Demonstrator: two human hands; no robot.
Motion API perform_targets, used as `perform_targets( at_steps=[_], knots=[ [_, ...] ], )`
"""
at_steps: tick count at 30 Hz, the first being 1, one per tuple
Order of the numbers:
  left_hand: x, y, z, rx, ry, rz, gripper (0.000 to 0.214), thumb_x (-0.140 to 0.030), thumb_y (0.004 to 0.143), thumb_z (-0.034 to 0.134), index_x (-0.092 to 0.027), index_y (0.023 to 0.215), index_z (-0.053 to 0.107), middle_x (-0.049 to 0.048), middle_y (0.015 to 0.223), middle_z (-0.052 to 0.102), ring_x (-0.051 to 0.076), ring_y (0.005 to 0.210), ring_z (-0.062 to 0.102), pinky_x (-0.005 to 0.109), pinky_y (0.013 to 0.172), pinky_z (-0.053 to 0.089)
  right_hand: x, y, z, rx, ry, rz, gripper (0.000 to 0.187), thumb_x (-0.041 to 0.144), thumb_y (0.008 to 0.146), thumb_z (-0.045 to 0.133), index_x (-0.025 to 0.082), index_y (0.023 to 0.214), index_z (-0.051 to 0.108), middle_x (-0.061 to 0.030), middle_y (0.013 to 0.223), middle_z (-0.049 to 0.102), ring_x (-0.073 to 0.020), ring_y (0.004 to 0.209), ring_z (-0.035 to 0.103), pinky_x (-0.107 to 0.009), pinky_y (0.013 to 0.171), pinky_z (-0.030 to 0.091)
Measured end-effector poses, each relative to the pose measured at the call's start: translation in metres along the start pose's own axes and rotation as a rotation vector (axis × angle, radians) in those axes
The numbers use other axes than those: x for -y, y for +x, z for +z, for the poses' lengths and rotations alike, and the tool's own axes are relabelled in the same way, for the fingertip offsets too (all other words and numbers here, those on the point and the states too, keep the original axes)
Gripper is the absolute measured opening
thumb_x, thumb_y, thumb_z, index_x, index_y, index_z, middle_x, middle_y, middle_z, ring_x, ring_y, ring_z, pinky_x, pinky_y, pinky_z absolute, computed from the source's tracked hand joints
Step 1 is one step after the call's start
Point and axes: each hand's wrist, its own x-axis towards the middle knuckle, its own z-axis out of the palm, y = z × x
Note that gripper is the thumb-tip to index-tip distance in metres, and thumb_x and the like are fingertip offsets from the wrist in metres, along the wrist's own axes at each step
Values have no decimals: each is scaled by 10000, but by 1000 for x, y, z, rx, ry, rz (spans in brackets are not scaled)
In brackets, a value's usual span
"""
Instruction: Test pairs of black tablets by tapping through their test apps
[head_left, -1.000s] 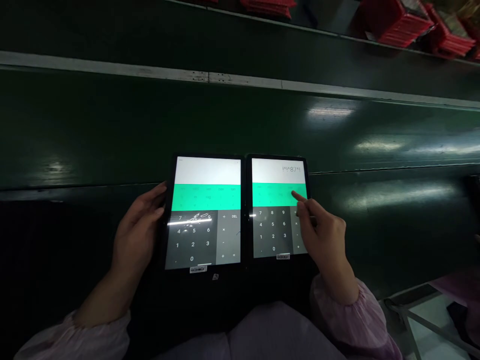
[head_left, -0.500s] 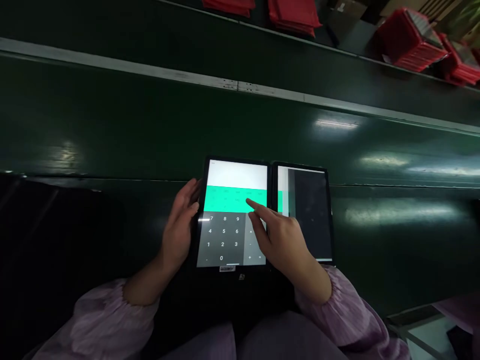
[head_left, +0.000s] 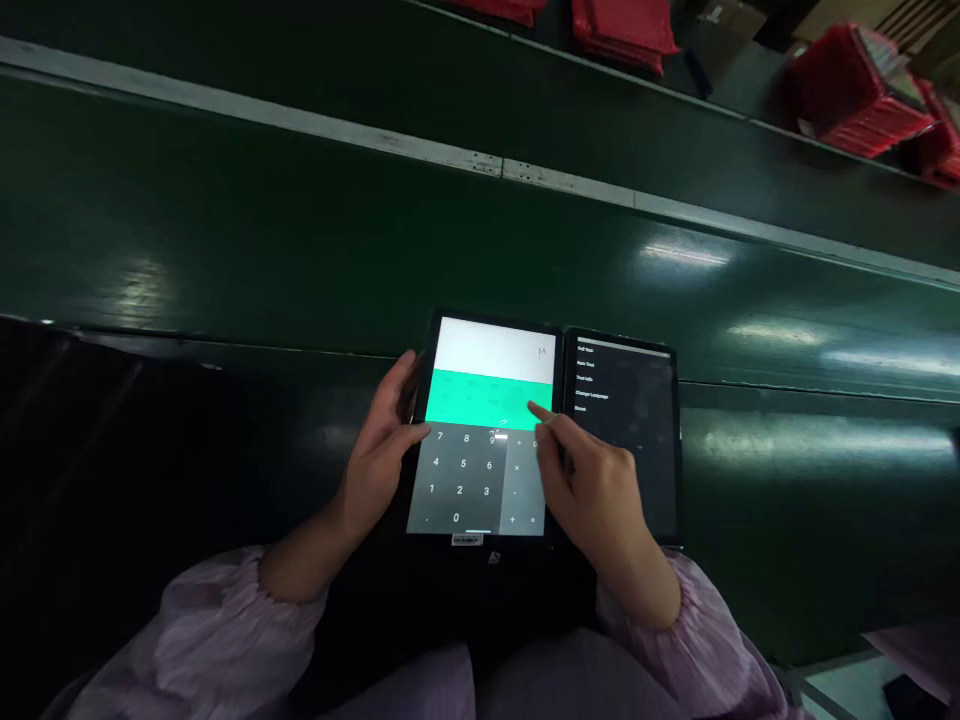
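Note:
A tablet [head_left: 460, 490] shows a calculator screen with a white top, a green band and grey number keys. My left hand [head_left: 379, 450] grips its left edge, thumb on the front of the frame and fingers behind. Over the right part of the green band, my right hand [head_left: 596, 475] points with the index finger stretched out and the other fingers curled. It holds nothing; whether the fingertip touches the glass I cannot tell. Close on the right lies a second tablet [head_left: 652, 430] with a dark screen and a short text menu, partly covered by my right hand.
Green work surface [head_left: 300, 250] stretches around the tablets, crossed by a pale metal strip [head_left: 390, 140]. Beyond it are stacked red pouches [head_left: 626, 30] and a bundle of red-wrapped items [head_left: 855, 95]. A white object [head_left: 847, 690] shows at the lower right.
The second tablet's screen has changed from a sliding calculator page to a text menu. Characters now show on the first tablet's display. My left thumb has moved onto its front edge.

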Motion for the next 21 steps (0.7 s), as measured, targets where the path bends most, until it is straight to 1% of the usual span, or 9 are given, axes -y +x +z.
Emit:
perform_targets(
  at_steps=[3, 6, 8, 10, 12, 14, 17, 19, 21],
  knots=[
    [2, 0, -1, 39, -6, 33, 679, -303, 850, 752, -241, 1517, 640, 94, 1690, 581, 389, 1716, 260, 587, 1399, 261, 3, -2, -1, -20, 41, 8, 345, 193, 1106, 501, 109, 1139, 834, -108, 947, 881, -96, 452, 605, -243, 432, 394],
    [6, 0, -2, 78, -45, 45, 711, -331, 859, 773, -268, 1547, 607, 93, 1695, 575, 411, 1695, 313, 604, 1375, 321, 17, -7, 7, 83, 171, -121, 360, 202, 1125, 484, 105, 1244, 809, -101, 1025, 886, -108, 524, 688, -238, 503, 499],
    [8, 0, -2, 103, -59, 53, 755, -373, 855, 806, -267, 1567, 581, 106, 1713, 552, 428, 1675, 352, 611, 1354, 360, 27, -9, 14, 127, 182, -207, 383, 218, 1143, 460, 92, 1257, 803, -101, 1065, 886, -124, 584, 739, -248, 506, 507],
    [9, -1, -2, 118, -31, 65, 785, -407, 857, 832, -266, 1581, 564, 114, 1743, 512, 433, 1681, 337, 611, 1343, 375, 31, -9, 15, 114, 162, -230, 402, 222, 1151, 443, 76, 1236, 808, -100, 1042, 887, -129, 601, 751, -256, 482, 484],
    [10, -1, -2, 114, 19, 83, 784, -416, 873, 834, -267, 1590, 555, 116, 1772, 471, 427, 1699, 292, 604, 1346, 367, 28, -8, 10, 57, 167, -181, 398, 208, 1143, 449, 58, 1248, 802, -88, 948, 882, -106, 522, 691, -243, 482, 475],
    [11, -1, -1, 108, 46, 105, 773, -396, 886, 822, -265, 1597, 549, 119, 1777, 461, 418, 1705, 279, 596, 1349, 364, 20, -7, 2, -17, 147, -80, 379, 190, 1121, 473, 58, 1260, 801, -73, 858, 865, -85, 440, 593, -235, 468, 449],
    [11, -2, -1, 118, -1, 99, 753, -350, 882, 800, -268, 1590, 557, 115, 1761, 486, 414, 1690, 323, 597, 1348, 368, 7, -4, -4, -68, 46, 59, 368, 185, 1090, 487, 94, 1189, 830, -61, 769, 836, -71, 367, 438, -247, 406, 341],
    [11, -2, -1, 109, -47, 82, 729, -324, 864, 786, -264, 1562, 584, 107, 1750, 501, 418, 1688, 326, 605, 1358, 346, 2, -4, -1, -48, 20, 89, 382, 200, 1090, 479, 104, 1176, 838, -57, 732, 819, -74, 365, 408, -250, 407, 322],
    [10, -1, -1, 87, -64, 75, 707, -302, 841, 773, -256, 1528, 612, 101, 1727, 530, 416, 1698, 298, 606, 1372, 317, 2, -3, 4, -18, 30, 63, 408, 218, 1103, 463, 94, 1248, 823, -60, 727, 813, -86, 400, 470, -245, 441, 358]
  ],
)
